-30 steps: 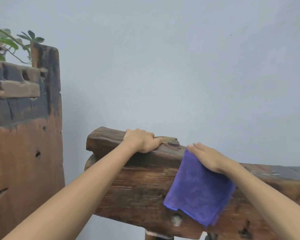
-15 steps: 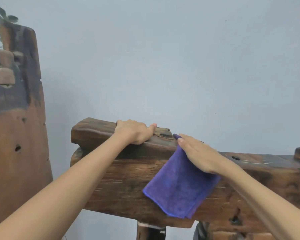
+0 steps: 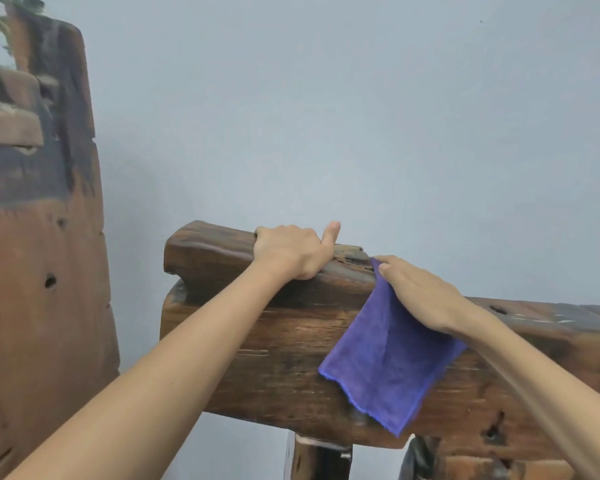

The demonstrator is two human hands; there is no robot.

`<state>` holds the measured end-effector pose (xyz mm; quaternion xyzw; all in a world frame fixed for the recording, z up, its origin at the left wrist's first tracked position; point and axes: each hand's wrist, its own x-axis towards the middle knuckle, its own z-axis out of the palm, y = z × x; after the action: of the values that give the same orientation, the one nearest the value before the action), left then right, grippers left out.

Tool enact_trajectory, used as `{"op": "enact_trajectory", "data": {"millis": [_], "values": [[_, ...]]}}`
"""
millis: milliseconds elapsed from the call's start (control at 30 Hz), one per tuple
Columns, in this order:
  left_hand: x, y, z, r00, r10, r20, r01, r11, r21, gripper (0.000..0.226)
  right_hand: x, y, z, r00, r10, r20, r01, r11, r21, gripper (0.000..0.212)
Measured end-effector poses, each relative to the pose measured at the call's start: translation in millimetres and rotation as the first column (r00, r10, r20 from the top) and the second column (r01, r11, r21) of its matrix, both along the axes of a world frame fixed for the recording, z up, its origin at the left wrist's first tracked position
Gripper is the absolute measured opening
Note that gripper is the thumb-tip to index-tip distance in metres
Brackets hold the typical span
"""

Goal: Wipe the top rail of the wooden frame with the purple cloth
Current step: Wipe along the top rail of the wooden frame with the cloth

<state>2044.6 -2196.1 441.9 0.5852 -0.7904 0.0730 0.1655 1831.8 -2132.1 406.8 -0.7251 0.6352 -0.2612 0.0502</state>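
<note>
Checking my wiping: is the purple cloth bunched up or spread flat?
Spread flat: the purple cloth drapes over the rail's front, pinned by the right hand.

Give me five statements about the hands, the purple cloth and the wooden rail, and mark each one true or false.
1. The right hand lies flat on the purple cloth. True.
2. The cloth is bunched into a ball on top of the rail. False: it hangs flat down the front face of the top rail.
3. The left hand grips the raised end of the rail. True.
4. The left hand touches the cloth. False: bare wood shows between them.
5. A potted plant stands on the rail between the hands. False: only leaves show, far left, above a separate wooden piece.
</note>
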Motion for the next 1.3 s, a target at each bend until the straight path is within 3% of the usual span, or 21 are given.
{"op": "enact_trajectory", "data": {"millis": [67, 133, 267, 367, 400, 434, 500, 567, 600, 801, 901, 967, 1101, 1167, 1301], "values": [[-1.0, 1.3, -2.1, 1.0, -0.001, -0.023, 0.0, 0.999, -0.04, 0.082, 0.1, -13.9, 3.6, 1.0, -0.015, 0.022, 0.015, 1.0, 0.001, 0.033], [-0.8, 3.5, -2.1, 0.999, -0.002, -0.051, -0.002, 0.998, -0.064, 0.082, 1.6, -32.0, 9.2, 0.99, -0.018, 0.139, 0.014, 1.0, 0.028, 0.019], [-0.2, 7.5, -2.5, 0.993, -0.016, -0.121, 0.002, 0.993, -0.117, 0.083, 12.2, -46.3, 21.2, 0.907, -0.054, 0.417, 0.086, 0.995, -0.058, 0.035], [-0.3, 6.1, -1.4, 0.976, -0.002, -0.216, -0.033, 0.987, -0.158, 0.086, 37.7, -52.7, 26.8, 0.737, 0.174, 0.653, 0.001, 0.966, -0.259, 0.03], [-0.7, 5.4, -1.7, 0.971, 0.008, -0.24, -0.043, 0.989, -0.142, 0.088, 53.4, -53.2, 29.6, 0.737, 0.274, 0.619, -0.094, 0.947, -0.308, 0.023], [0.2, 4.2, -0.2, 0.964, 0.018, -0.267, -0.05, 0.992, -0.116, 0.088, 69.5, -57.4, 32.4, 0.792, 0.347, 0.502, -0.207, 0.927, -0.314, 0.018], [1.8, 2.4, 3.1, 0.925, 0.063, -0.376, -0.082, 0.996, -0.036, 0.088, 99.0, -69.8, 36.1, 0.895, 0.405, 0.184, -0.384, 0.912, -0.143, 0.018], [2.6, 1.8, 6.9, 0.891, 0.108, -0.441, -0.127, 0.992, -0.014, 0.087, 116.6, -83.6, 43.6, 0.933, 0.341, -0.118, -0.339, 0.94, 0.037, 0.022], [1.6, 3.1, 7.0, 0.894, 0.123, -0.432, -0.142, 0.99, -0.01, 0.086, 119.5, -87.7, 46.7, 0.94, 0.282, -0.193, -0.272, 0.959, 0.076, 0.025], [9.2, 2.3, 7.7, 0.966, 0.109, -0.234, -0.099, 0.994, 0.054, 0.081, 87.6, -82.1, 42.4, 0.988, -0.043, -0.149, 0.054, 0.996, 0.066, 0.045], [4.4, 5.5, 4.3, 0.998, 0.056, -0.014, -0.055, 0.996, 0.075, 0.088, 45.5, -56.3, 27.7, 0.999, -0.031, -0.031, 0.036, 0.988, 0.15, 0.066], [0.7, 6.4, 2.4, 0.995, 0.032, 0.091, -0.041, 0.995, 0.091, 0.095, 20.7, -31.4, 16.2, 0.994, -0.015, -0.105, 0.028, 0.992, 0.121, 0.073], [-11.0, 3.4, 7.8, 0.991, -0.069, 0.114, 0.048, 0.983, 0.178, 0.077, -15.2, -5.0, 1.0, 0.985, -0.047, -0.165, 0.038, 0.998, -0.052, 0.069], [-22.7, 3.5, 6.9, 0.983, -0.144, 0.114, 0.122, 0.976, 0.179, 0.073, -29.0, -7.2, -1.8, 0.996, -0.045, -0.078, 0.045, 0.999, 0.003, 0.057], [-65.8, 11.4, -9.0, 0.97, -0.133, 0.202, 0.109, 0.986, 0.123, 0.092, -63.5, -22.8, 6.4, 0.963, 0.008, 0.269, -0.099, 0.941, 0.324, 0.05]]}}
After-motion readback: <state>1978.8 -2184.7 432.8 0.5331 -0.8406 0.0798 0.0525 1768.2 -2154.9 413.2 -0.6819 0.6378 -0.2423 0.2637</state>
